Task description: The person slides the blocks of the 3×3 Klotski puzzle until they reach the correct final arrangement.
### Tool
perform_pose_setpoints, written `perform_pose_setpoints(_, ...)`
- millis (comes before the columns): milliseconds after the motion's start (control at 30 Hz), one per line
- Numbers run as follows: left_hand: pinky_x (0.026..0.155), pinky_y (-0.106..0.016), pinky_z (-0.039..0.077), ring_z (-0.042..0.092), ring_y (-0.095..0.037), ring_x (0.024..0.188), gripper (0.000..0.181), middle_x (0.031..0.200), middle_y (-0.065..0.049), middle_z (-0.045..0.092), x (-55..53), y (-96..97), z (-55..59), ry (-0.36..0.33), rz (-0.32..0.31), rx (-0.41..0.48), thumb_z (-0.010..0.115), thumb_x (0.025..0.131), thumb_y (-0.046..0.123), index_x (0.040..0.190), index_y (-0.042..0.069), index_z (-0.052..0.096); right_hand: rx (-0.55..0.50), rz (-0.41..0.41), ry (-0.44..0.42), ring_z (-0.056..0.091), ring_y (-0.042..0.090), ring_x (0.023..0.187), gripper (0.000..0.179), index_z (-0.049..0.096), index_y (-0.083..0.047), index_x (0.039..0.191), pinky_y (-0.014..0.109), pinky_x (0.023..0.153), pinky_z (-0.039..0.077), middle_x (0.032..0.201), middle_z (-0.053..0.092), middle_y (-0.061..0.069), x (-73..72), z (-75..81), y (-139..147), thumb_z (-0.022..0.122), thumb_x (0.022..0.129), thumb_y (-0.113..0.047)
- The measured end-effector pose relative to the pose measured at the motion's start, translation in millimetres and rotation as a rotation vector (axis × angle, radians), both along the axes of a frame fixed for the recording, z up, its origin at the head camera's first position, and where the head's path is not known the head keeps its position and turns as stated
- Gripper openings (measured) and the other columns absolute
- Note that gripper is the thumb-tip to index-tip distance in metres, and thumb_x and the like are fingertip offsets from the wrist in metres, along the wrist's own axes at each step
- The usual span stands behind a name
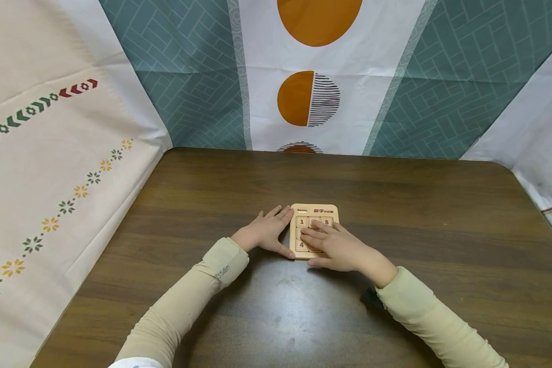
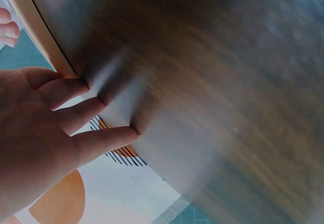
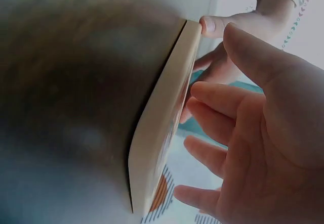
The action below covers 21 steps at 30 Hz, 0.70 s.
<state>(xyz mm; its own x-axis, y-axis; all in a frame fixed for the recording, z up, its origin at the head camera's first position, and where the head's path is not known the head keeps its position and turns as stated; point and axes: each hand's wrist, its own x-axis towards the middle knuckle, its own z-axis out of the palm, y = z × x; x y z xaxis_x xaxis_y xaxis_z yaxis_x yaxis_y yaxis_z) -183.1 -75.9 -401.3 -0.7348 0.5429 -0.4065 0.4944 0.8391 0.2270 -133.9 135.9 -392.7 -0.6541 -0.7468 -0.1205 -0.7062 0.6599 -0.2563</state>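
Note:
A light wooden number slide puzzle (image 1: 333,208) lies flat on the brown table, with tiles 1, 8 and 4 plainly readable. Along its left edge rests my left hand (image 1: 268,231), fingers straight and spread, thumb at the near left corner. My right hand (image 1: 345,249) reaches over the tiles from the right, its fingers extended and covering several of them. In the right wrist view the puzzle's thick side (image 3: 162,118) shows, with the right fingertips close over its face. The left wrist view has the left fingers (image 2: 109,138) stretched beside the puzzle's edge.
The dark wood table (image 1: 211,189) extends around the puzzle on all sides. A patterned cloth (image 1: 202,76) hangs behind its far edge, and a white embroidered cloth (image 1: 73,230) runs along the left. A small black object (image 1: 372,298) shows under the right cuff.

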Motion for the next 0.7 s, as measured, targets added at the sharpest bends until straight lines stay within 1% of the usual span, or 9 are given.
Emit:
perform_pose_setpoints(167,0.103,-0.057,0.014,0.002,-0.027,0.138,0.116,0.152,-0.006,0.003,0.2,0.3,-0.2,0.002,-0.005,0.007,0.064,0.067,0.067,0.147,0.008,0.005,0.018,0.001,-0.007,0.023,0.032,0.134,0.061,0.043,-0.009,0.137,0.06,0.099,0.02,0.143,0.037,0.005,-0.5,-0.6,-2,0.054,0.089,-0.044)
perform_pose_setpoints(300,0.103,-0.057,0.013,0.002,-0.026,0.138,0.115,0.152,-0.006,0.003,0.0,0.3,-0.2,-0.001,-0.002,0.005,0.064,0.067,0.067,0.147,0.008,0.005,0.01,-0.011,-0.02,0.023,0.032,0.134,0.06,0.044,-0.009,0.137,0.061,0.098,0.02,0.142,0.037,0.005,-0.1,-0.5,2,0.055,0.088,-0.044)
perform_pose_setpoints(533,0.103,-0.057,0.013,0.002,-0.026,0.138,0.115,0.152,-0.006,0.003,-0.5,0.4,0.2,-0.004,-0.001,-0.003,0.064,0.068,0.067,0.147,0.008,0.004,0.004,-0.012,0.007,0.025,0.032,0.133,0.06,0.045,-0.009,0.136,0.061,0.097,0.022,0.142,0.038,0.006,-0.2,-4.8,11,0.054,0.088,-0.044)
perform_pose_setpoints(700,0.103,-0.057,0.013,0.002,-0.026,0.138,0.115,0.152,-0.006,0.003,-0.4,0.6,0.2,-0.005,0.003,-0.008,0.064,0.067,0.067,0.147,0.008,0.005,0.007,-0.025,-0.001,0.025,0.032,0.133,0.06,0.044,-0.01,0.136,0.061,0.097,0.022,0.142,0.038,0.006,0.2,-5.3,17,0.054,0.088,-0.044)
